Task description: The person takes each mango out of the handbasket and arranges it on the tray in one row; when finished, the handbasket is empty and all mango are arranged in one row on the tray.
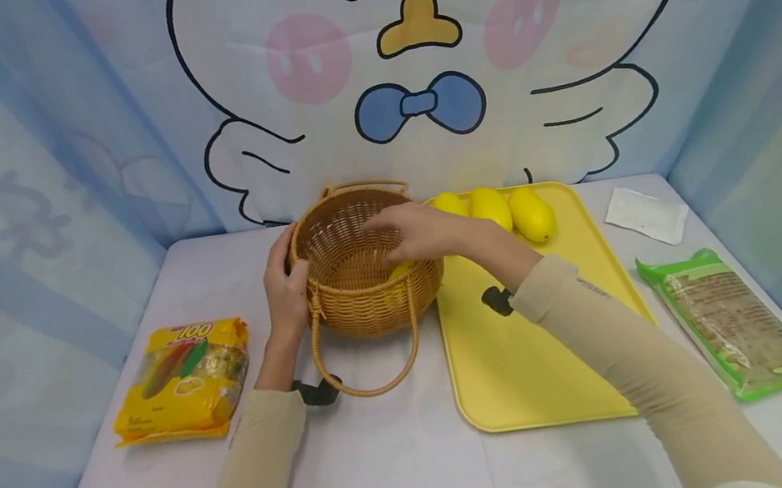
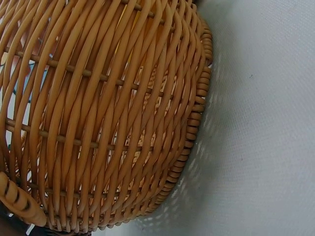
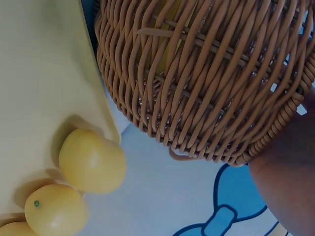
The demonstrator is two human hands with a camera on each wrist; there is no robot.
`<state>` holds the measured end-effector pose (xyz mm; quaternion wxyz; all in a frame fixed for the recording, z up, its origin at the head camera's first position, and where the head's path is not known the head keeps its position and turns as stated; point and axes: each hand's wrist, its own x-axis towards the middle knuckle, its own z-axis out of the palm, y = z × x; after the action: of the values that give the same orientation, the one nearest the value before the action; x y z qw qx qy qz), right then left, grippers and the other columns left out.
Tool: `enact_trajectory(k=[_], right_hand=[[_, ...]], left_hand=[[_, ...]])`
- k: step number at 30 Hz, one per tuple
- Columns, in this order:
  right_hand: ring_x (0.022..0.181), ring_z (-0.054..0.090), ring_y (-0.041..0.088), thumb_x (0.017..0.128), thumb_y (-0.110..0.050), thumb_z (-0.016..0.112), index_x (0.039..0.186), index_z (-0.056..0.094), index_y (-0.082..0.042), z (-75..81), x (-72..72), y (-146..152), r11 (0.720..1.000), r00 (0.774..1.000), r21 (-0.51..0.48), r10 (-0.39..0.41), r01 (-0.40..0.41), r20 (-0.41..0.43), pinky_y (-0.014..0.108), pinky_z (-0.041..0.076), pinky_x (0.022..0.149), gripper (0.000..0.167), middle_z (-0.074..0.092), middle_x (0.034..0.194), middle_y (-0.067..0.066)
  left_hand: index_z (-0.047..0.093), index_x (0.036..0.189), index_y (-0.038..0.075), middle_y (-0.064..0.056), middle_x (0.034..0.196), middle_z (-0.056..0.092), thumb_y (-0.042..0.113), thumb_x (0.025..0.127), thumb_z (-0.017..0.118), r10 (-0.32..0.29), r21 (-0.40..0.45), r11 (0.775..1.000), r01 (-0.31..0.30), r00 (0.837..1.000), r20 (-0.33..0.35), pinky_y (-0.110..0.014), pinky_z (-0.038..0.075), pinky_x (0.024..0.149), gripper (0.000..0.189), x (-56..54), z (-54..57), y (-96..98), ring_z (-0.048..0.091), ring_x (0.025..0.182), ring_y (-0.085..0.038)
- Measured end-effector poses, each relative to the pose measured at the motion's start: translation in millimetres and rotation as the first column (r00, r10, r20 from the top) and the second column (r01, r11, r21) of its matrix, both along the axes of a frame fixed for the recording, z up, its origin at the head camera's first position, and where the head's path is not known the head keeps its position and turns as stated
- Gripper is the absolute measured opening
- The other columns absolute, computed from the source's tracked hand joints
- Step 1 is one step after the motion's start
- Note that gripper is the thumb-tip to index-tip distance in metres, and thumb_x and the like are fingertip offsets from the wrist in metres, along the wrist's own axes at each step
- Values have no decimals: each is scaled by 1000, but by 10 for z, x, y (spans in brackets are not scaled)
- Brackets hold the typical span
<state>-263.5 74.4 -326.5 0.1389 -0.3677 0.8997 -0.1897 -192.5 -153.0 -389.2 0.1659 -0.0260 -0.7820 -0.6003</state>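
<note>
A round wicker basket (image 1: 371,310) stands on the table, its front handle hanging down. My left hand (image 1: 286,293) grips the basket's left side, thumb near the rim. Over the basket's right rim reaches my right hand (image 1: 419,231), its fingers loosely apart inside with nothing seen between them. Below that hand, a yellow lemon (image 1: 401,269) lies in the basket, partly hidden by hand and rim; yellow also shows through the weave in the right wrist view. Several lemons (image 1: 532,214) rest at the far end of the yellow tray (image 1: 532,375).
To the left lies a yellow snack bag (image 1: 184,380). Right of the tray are a green-edged clear packet (image 1: 739,318) and a small white packet (image 1: 647,215). Fabric curtains (image 1: 20,249) border the table at the back and sides.
</note>
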Motion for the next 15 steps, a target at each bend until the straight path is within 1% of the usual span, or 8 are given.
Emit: enact_trajectory(k=[2,4,8,11,15], right_hand=[[143,42,23,92,-26,69,148,49,-16,-8,-10,-31,999,1000,33,11,-11,10,39,38,116,60,49,152,4],[143,43,24,92,-25,69,148,48,-15,-8,-19,-58,997,1000,79,23,-24,13,40,39,115,60,48,152,4],[140,46,24,92,-17,67,150,46,-14,2,-38,-103,985,998,165,37,-45,49,41,42,112,61,50,151,5],[136,50,25,93,-11,64,150,46,-15,17,-53,-134,976,996,210,36,-53,84,42,45,109,59,53,148,7],[133,52,28,93,-5,59,149,47,-17,24,-69,-171,964,992,258,41,-70,117,43,48,105,59,55,144,10]], left_hand=[[41,152,11,-12,156,41,5,94,43,2,0,1000,-2,1000,-2,-46,32,119,58,-45,-56,-18,38,144,-29],[41,152,13,-10,156,41,5,94,43,3,4,1000,-3,1000,-8,-46,31,119,58,-109,-139,-45,38,144,-28],[41,152,22,-4,157,41,9,95,44,13,4,1000,-13,1000,-19,-45,30,120,59,-226,-303,-98,38,145,-24],[42,151,28,0,156,41,11,95,44,18,-4,1000,-18,1000,-23,-45,32,118,59,-244,-345,-113,38,144,-21],[43,150,30,2,155,43,11,95,45,19,-3,1000,-19,999,-30,-45,35,116,59,-241,-356,-111,40,143,-20]])
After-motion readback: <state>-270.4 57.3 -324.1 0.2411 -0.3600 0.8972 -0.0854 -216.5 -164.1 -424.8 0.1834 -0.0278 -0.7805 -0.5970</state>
